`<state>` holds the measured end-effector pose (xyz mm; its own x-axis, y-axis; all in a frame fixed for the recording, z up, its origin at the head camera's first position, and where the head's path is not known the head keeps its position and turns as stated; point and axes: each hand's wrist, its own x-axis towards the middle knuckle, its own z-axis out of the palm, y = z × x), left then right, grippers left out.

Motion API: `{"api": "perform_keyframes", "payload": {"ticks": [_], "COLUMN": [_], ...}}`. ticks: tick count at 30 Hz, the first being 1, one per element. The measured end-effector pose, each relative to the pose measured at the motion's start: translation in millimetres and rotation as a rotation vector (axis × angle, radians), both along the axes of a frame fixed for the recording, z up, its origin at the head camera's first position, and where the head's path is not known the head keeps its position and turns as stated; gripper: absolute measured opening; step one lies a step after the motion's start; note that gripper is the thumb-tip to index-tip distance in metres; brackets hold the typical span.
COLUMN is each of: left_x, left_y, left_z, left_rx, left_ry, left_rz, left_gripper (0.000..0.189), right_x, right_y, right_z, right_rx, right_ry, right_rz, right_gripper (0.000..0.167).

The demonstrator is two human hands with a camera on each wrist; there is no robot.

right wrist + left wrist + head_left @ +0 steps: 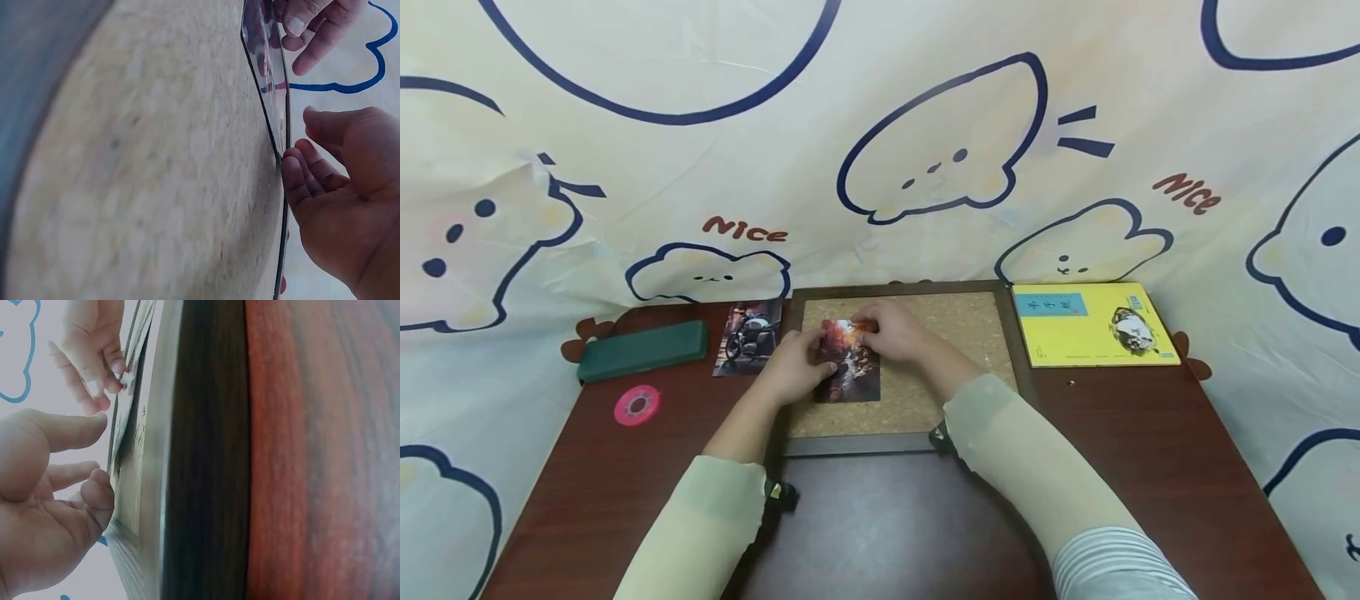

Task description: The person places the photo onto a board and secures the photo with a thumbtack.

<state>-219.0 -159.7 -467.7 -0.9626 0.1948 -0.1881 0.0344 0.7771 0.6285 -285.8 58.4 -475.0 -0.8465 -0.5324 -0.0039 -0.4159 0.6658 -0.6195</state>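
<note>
A printed picture card [856, 375] with a fiery red and orange upper part lies over the left half of a framed cork board [951, 367]. My left hand [793, 367] is at its left edge, the thumb reaching over the picture. At the upper right corner, my right hand [895, 333] touches the card with bent fingers. Seen from the right wrist, the card [265, 69] slants slightly off the cork, and the right hand [350, 181] has thumb and fingers apart. The left wrist view shows the left hand [56, 487] likewise spread beside the card's edge.
A motorcycle picture card [749, 337] lies left of the board, near a green case [643, 350] and a pink tape roll [637, 405]. A yellow book [1093, 325] is to the right. A patterned cloth backdrop [820, 167] rises behind the wooden table [1157, 483].
</note>
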Motion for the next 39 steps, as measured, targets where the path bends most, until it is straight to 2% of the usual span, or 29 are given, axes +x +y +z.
{"api": "perform_keyframes", "payload": {"ticks": [7, 15, 25, 29, 34, 39], "left_x": [9.8, 22.4, 33.0, 37.7, 42.8, 45.3], "left_y": [-6.8, -15.6, -23.8, -27.9, -33.6, -40.8], "left_z": [-2.3, -7.0, 0.4, 0.1, -1.1, -1.1], "left_rx": [0.062, 0.105, 0.068, 0.045, 0.034, 0.036], "left_ry": [0.013, 0.096, 0.169, 0.164, 0.171, 0.217], "left_rz": [0.031, 0.049, 0.084, 0.109, 0.142, 0.16], "left_gripper": [0.065, 0.056, 0.041, 0.037, 0.034, 0.028], "right_x": [10.9, 31.1, 49.1, 56.2, 66.1, 73.7], "right_y": [5.5, 19.9, 48.2, 61.7, 82.1, 106.6], "right_z": [4.4, 6.7, 8.7, 10.4, 12.0, 9.6], "right_rx": [-0.057, -0.059, -0.081, -0.085, -0.105, -0.139], "right_ry": [0.004, 0.039, 0.0, 0.008, 0.026, 0.063], "right_rz": [0.013, 0.034, -0.011, 0.008, -0.007, -0.033], "right_gripper": [0.036, 0.038, 0.037, 0.035, 0.033, 0.033]}}
